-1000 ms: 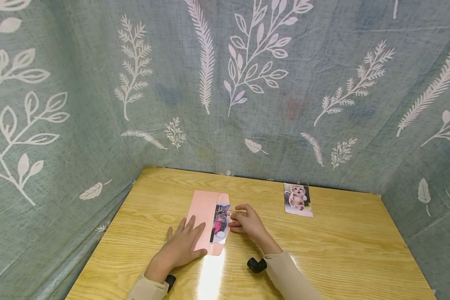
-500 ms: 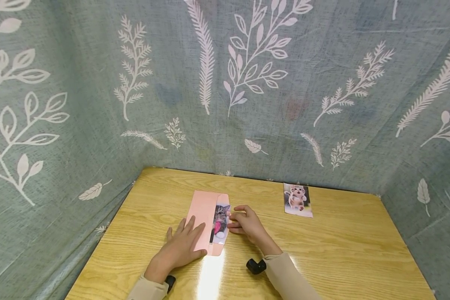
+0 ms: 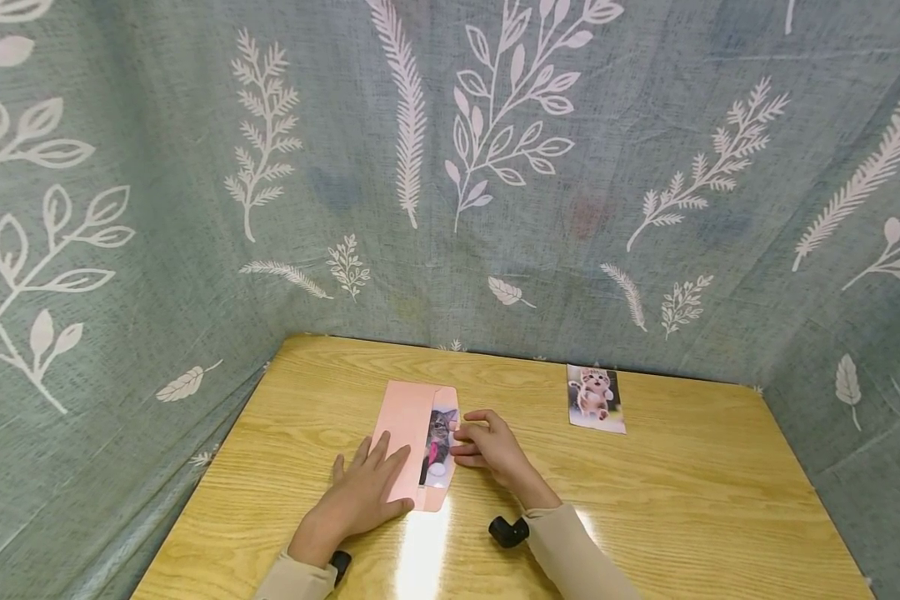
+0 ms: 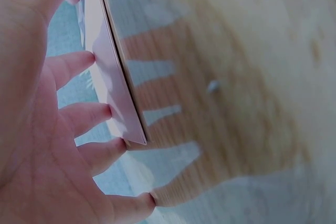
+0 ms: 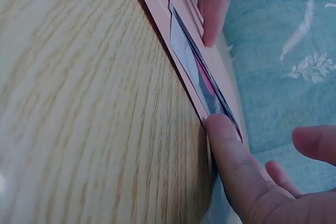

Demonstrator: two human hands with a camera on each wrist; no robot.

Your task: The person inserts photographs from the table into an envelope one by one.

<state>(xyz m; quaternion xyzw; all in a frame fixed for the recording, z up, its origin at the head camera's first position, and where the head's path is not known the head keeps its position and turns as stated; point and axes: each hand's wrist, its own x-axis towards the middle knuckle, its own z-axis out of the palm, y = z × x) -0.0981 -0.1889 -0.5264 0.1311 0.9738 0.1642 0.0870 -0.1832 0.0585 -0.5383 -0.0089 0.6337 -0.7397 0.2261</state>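
A blue-green curtain (image 3: 435,333) printed with white leaves and sprigs surrounds a yellow wood-grain table (image 3: 682,475), its top streaked by a bright reflection near the front. Two beige sleeves (image 3: 581,554) enter from the lower edge of the head view. Between them and the curtain, left of the table's middle, lies a pink envelope (image 3: 410,404), flat on the wood with its flap spread out toward the right.

The person's left hand (image 3: 356,500) rests on the envelope, fingers spread well apart, the thumb at the near edge; the left wrist view shows several fingertips touching the paper. From the opposite side comes the right hand (image 3: 498,450), fingers bent and apart from one another, with a fingertip against the outer edge of the photo over the flap.

A kitten photo (image 3: 596,398) lies on its own toward the back of the table, to the right, well apart from both hands. The smaller visible piece is the cat photo (image 3: 438,450), a gray cat with a patch of bright pink, lying across the open flap with its left side tucked under the envelope's panel. Smallest are the black wrist devices (image 3: 507,532), one beside each cuff.
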